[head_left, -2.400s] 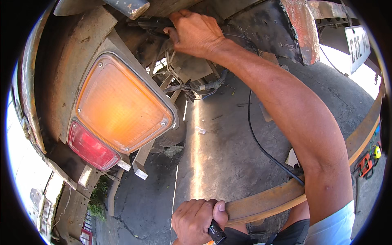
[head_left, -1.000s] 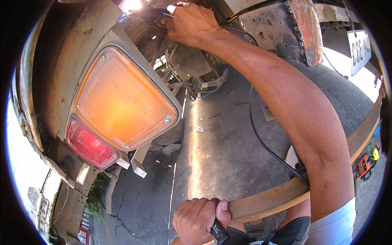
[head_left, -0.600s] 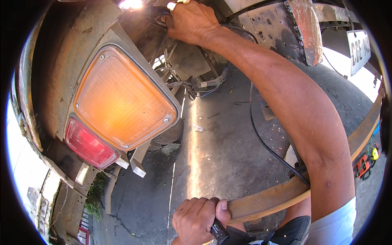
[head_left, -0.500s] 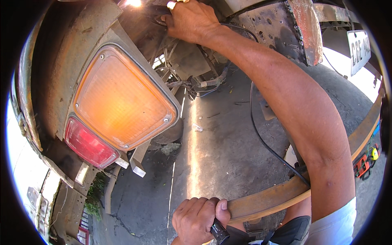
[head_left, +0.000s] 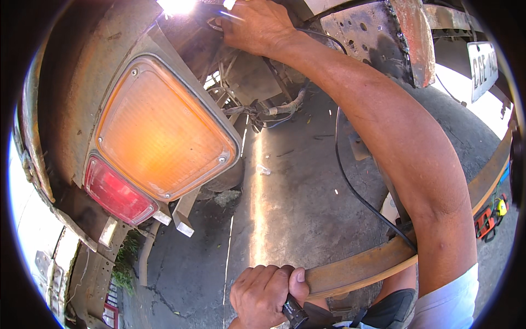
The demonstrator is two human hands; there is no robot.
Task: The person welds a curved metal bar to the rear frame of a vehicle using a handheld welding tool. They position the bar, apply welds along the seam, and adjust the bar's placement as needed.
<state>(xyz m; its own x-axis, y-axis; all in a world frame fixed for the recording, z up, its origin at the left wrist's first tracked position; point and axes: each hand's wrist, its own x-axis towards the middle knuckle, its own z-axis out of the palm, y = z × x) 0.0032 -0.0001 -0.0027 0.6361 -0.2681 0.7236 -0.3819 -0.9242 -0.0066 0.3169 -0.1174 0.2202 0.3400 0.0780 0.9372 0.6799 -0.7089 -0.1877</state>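
Observation:
My right hand [head_left: 255,27] reaches up to the top edge, fingers closed round a welding tool that is mostly hidden. A black cable [head_left: 346,170] runs from that hand down behind my forearm and over a rusty curved metal bar [head_left: 361,267]. Left of the hand, a white glare [head_left: 176,5] burns against the rusty metal. Low in the middle, my left hand [head_left: 260,296] is a fist round a short black cylinder [head_left: 296,313] and lies against the end of the bar. I cannot tell whether it also grips the bar.
An orange and red tail lamp [head_left: 167,131] sits on the vehicle's rusty bodywork at left. Loose wiring [head_left: 285,109] hangs behind it. A perforated steel plate [head_left: 361,33] and a licence plate [head_left: 482,68] are at upper right. Red and yellow tools [head_left: 487,219] lie on the grey concrete.
The glare at the top has grown larger and whiter, and small bright specks show in the air over the floor. Both hands keep nearly the same places.

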